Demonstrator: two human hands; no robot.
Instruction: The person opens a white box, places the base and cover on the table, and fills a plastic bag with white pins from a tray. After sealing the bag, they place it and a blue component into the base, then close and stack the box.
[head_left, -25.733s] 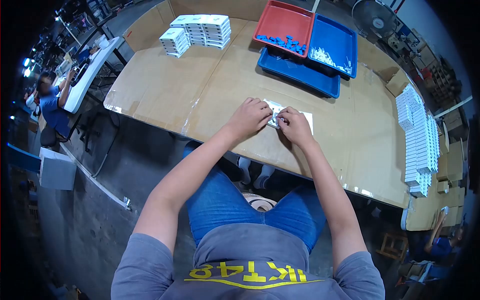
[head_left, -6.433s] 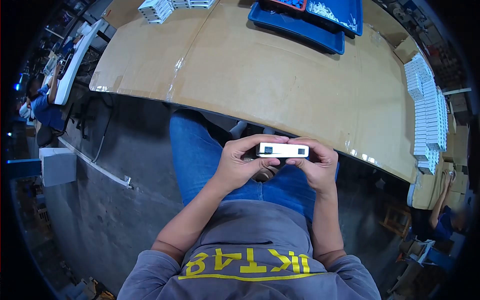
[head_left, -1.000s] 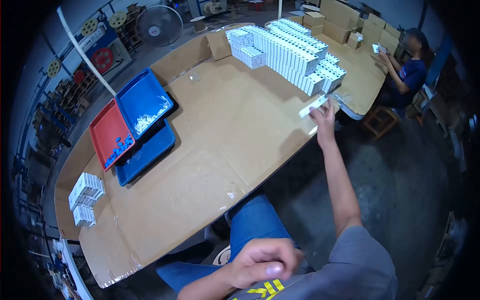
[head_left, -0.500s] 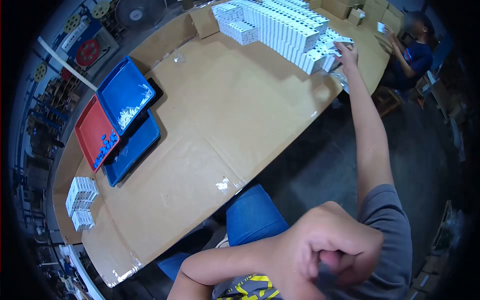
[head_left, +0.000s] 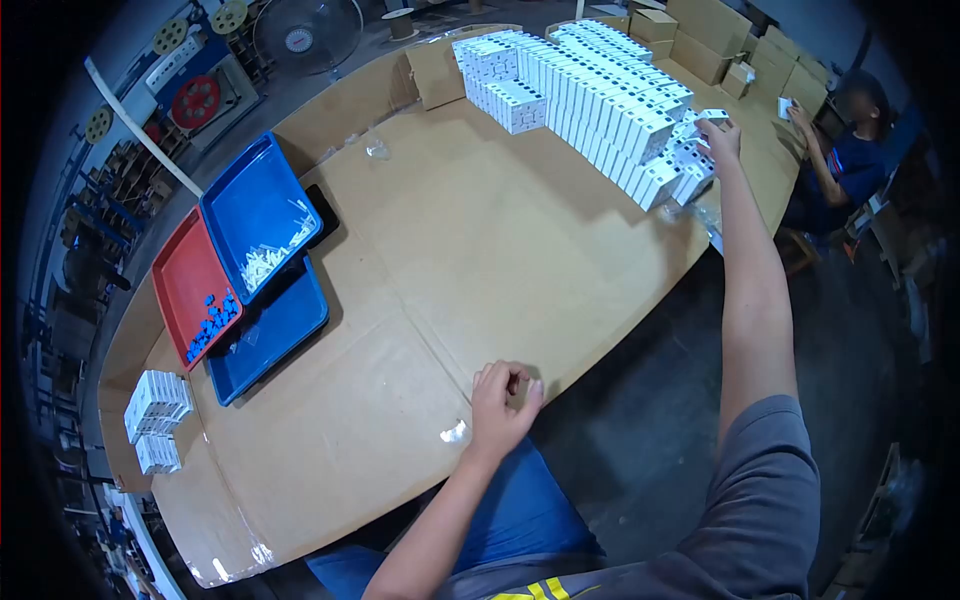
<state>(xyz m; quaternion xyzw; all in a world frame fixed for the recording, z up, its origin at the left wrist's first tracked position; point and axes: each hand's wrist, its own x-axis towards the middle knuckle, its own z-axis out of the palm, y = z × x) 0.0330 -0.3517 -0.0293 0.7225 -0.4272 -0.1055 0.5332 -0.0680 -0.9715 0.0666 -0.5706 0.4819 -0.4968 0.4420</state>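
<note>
My right hand (head_left: 722,140) reaches to the near right end of a large stack of white plastic pieces (head_left: 610,105). Its fingers are closed on one white plastic piece (head_left: 712,115) with small dark square openings, at the top of that end. My left hand (head_left: 505,405) is over the front edge of the cardboard-covered table (head_left: 400,400), fingers loosely curled and thumb apart. Nothing shows in it.
At the left, a blue tray (head_left: 250,190) holds small white parts, and a red tray (head_left: 190,270) holds small blue parts. Another blue tray (head_left: 290,330) lies below them. A small white stack (head_left: 158,405) stands far left. A person (head_left: 850,150) sits at the upper right.
My left hand has come down from close to the camera to the table's front edge, its fist loosened. My right hand remains at the stack, gripping a white piece. The view has shifted slightly.
</note>
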